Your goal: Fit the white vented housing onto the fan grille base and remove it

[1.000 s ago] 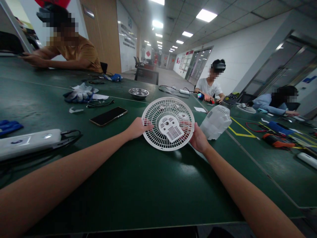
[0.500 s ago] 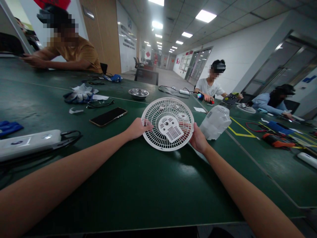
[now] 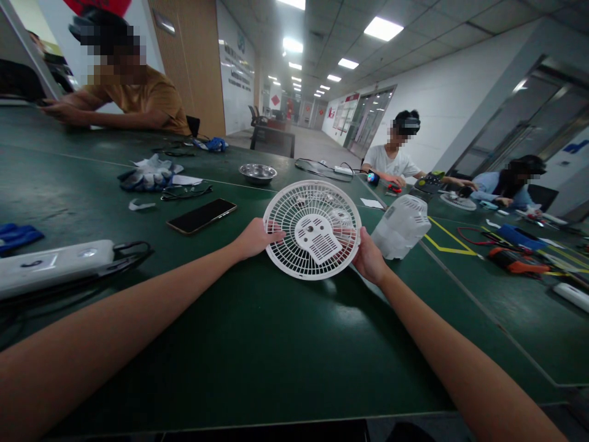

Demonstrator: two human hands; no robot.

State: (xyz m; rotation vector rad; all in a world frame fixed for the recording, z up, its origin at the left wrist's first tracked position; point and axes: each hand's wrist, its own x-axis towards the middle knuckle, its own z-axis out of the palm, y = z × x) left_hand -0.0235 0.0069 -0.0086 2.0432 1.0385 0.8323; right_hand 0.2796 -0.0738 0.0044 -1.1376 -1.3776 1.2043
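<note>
A round white fan grille [image 3: 317,239] with a slotted centre plate is tilted up between my hands above the green table [image 3: 276,356]. My left hand [image 3: 255,238] is closed on its left rim, thumb in front of the ribs. On the opposite side my right hand [image 3: 369,256] grips the rim, its fingers partly visible through the ribs behind. Just beyond my right hand stands a white plastic housing [image 3: 401,227] with slots near its top. Whatever lies behind the grille shows only in pieces through the gaps.
Left of my hands lie a phone [image 3: 202,216], a power strip [image 3: 55,267] and work gloves [image 3: 151,173]. A metal bowl [image 3: 257,174] sits farther back. At right are an orange-black meter [image 3: 518,261] and yellow tape [image 3: 453,245]. Co-workers sit around the table.
My hands and the fan grille stay practically still. At the far right, the co-workers' arms have shifted, one reaching toward the other.
</note>
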